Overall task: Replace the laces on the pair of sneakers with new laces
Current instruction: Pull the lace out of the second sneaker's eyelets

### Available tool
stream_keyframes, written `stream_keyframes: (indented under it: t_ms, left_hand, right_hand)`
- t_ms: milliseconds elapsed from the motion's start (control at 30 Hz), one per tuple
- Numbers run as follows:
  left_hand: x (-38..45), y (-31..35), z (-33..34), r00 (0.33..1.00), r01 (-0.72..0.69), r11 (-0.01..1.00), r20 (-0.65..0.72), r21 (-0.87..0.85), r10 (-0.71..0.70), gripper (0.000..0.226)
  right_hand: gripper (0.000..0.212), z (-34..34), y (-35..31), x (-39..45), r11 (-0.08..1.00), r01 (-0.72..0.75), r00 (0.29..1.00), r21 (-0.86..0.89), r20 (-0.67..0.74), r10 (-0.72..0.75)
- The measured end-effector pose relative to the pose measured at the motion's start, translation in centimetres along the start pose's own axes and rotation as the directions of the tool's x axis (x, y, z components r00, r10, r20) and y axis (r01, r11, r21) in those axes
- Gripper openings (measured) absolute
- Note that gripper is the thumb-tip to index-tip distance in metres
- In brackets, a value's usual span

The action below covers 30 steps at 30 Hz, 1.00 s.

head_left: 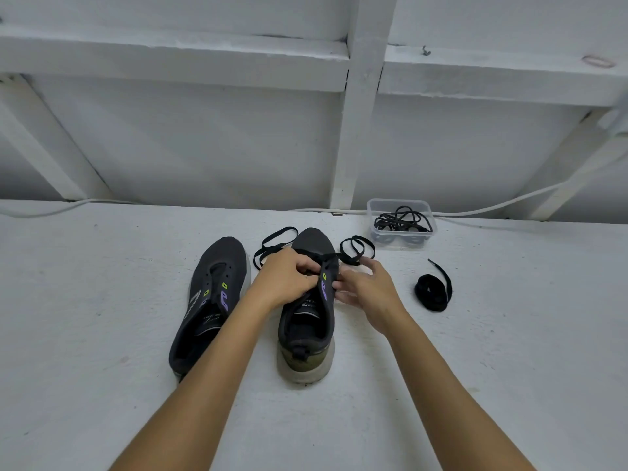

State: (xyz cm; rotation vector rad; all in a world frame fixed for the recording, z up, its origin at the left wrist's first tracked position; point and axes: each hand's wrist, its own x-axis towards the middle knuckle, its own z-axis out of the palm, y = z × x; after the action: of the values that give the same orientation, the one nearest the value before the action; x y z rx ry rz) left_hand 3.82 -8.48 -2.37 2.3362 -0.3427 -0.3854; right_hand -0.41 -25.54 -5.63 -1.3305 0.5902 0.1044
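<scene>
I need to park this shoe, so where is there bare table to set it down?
Bare table lies left of the unlaced sneaker, and nearer you, right of your right hand. It is crowded around the lace coil and plastic tub.

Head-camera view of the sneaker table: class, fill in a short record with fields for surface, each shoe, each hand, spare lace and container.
Surface: white painted table
Left shoe: dark grey fabric sneaker, eyelets bare, no lace
Right shoe: matching dark grey sneaker, flat black lace partly threaded, loose loops on both sides of the toe
Left hand: fingers curled at the right shoe's eyelets
Right hand: fingertips pinching at the eyelet edge
Spare lace: coiled black lace on the table, right of the hands
Container: clear plastic tub holding tangled black laces
</scene>
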Motion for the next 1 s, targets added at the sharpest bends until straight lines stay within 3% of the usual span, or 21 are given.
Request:
stream_keyframes:
  t_ms: [100,200,300,633,1000]
  left_hand:
    - [0.1,-0.2,0.3,0.998,-0.006,1.0,-0.06,0.025,0.008,0.012]
    - [0.1,-0.2,1.3,0.988,-0.009,0.999,-0.152,0.031,0.014,0.011]
    - [0.2,-0.3,1.7,0.986,-0.025,0.999,-0.166,0.024,0.029,0.011]
    - [0.7,-0.3,2.2,0.984,-0.033,0.999,-0.177,0.003,0.032,0.012]
    - [0.8,-0.1,2.6,0.973,-0.081,0.988,-0.205,0.132,0.107,0.015]
  right_hand:
    - [0.052,0.0,0.3,-0.5,0.998,0.038,0.997,0.054,-0.074,-0.034]
    - [0.027,0.0,0.6,-1.1,0.988,0.149,0.985,-0.049,-0.077,-0.152]
    - [0.003,0.2,0.4,-1.2,0.946,0.216,0.976,-0.244,0.039,-0.213]
    - [0.012,0.6,0.4,-0.3,0.951,0.232,0.971,-0.202,0.111,-0.213]
    - [0.012,1.2,0.6,0.4,0.801,0.31,0.944,-0.512,0.065,-0.324]
